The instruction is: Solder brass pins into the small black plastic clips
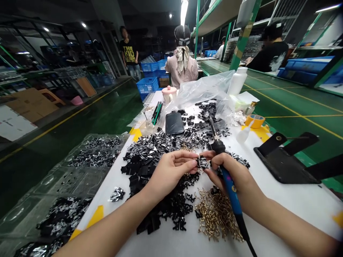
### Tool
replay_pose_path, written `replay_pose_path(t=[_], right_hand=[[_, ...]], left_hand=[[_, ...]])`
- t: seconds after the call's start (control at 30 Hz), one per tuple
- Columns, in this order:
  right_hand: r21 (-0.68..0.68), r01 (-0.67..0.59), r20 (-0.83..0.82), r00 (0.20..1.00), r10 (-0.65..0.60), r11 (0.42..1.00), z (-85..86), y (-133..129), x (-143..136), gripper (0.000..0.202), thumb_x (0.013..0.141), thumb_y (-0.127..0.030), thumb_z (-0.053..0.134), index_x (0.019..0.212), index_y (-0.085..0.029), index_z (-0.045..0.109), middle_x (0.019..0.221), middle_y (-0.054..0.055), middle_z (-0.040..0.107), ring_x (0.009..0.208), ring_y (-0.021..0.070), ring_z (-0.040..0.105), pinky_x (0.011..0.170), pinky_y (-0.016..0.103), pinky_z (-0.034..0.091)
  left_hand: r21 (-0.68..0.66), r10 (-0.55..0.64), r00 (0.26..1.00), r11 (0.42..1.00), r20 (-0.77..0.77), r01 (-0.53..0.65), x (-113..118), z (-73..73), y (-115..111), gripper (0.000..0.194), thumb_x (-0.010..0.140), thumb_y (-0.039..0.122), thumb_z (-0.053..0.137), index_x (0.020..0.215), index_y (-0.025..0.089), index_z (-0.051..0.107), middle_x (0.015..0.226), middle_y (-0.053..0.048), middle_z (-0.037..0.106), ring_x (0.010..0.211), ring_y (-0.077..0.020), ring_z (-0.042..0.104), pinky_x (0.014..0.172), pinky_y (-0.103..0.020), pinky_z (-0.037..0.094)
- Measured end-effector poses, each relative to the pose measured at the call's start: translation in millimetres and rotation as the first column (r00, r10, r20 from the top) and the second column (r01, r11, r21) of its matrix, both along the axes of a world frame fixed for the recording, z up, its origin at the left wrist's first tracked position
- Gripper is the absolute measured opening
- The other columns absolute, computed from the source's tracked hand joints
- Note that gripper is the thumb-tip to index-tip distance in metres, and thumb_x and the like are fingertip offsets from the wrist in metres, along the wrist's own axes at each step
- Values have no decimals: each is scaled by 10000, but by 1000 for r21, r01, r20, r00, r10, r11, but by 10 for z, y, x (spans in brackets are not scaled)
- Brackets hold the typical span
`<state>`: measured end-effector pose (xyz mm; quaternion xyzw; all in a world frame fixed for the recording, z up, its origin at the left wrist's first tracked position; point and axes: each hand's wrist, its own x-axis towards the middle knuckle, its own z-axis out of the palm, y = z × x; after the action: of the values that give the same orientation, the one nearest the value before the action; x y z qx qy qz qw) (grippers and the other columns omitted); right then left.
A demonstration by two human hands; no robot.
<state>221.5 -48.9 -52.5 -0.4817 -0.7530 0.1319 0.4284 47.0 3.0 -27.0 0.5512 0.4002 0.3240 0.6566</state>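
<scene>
Between my two hands, above the middle of the white table, is a small black and silver part [203, 162]. My left hand [174, 169] pinches its left side with thumb and fingertips. On the other side, my right hand [233, 175] has fingertips at the part and also holds a soldering iron [229, 187], blue-handled, its metal tip pointing up and away. Black pieces [171, 210] lie below my left hand. Brass-coloured curved pins [218, 216] form a pile under my right hand. Beyond the hands spreads a heap of silver and black parts [155, 142].
A phone [174, 123], a lidded cup [169, 94] and a plastic bag [203, 85] lie farther back. At right are a white squeeze bottle [243, 134], orange tape [255, 121] and a black metal bracket [284, 164]. Clear trays [77, 175] stand left. Several people are beyond.
</scene>
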Motion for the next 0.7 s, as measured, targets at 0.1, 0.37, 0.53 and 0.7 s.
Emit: replay_pose_path(t=[0.1,0.37,0.53,0.7], right_hand=[[5,-27,30,999,27,1000,2,6,-11,128,831,-131,463,809,-229,383,920,53,547,934,187,564,709,304,462],[-6,-50,222,974,51,999,23,-33,-2,183,814,-37,381,787,-218,388,806,45,499,939,224,520,715,341,433],[62,-89,218,973,73,994,25,-24,-7,185,799,-26,409,768,-209,411,853,61,552,962,223,520,716,334,434],[125,-90,90,993,79,988,14,-14,-24,231,780,12,424,765,-217,401,959,61,575,1048,206,508,778,347,433]], left_hand=[[41,13,999,999,-38,-12,-1,4,-19,234,726,233,673,929,119,655,730,-46,662,672,-139,630,711,-313,531],[19,-42,996,999,-76,43,18,-2,-18,309,724,240,667,1011,126,653,905,-94,691,803,-170,644,791,-334,507],[-13,-16,996,1000,-87,15,9,-12,8,285,707,213,680,977,122,665,803,-74,693,687,-131,624,768,-322,498],[-42,-20,999,999,-48,18,-14,-6,16,214,712,198,674,920,149,668,778,-39,677,648,-100,601,730,-280,493]])
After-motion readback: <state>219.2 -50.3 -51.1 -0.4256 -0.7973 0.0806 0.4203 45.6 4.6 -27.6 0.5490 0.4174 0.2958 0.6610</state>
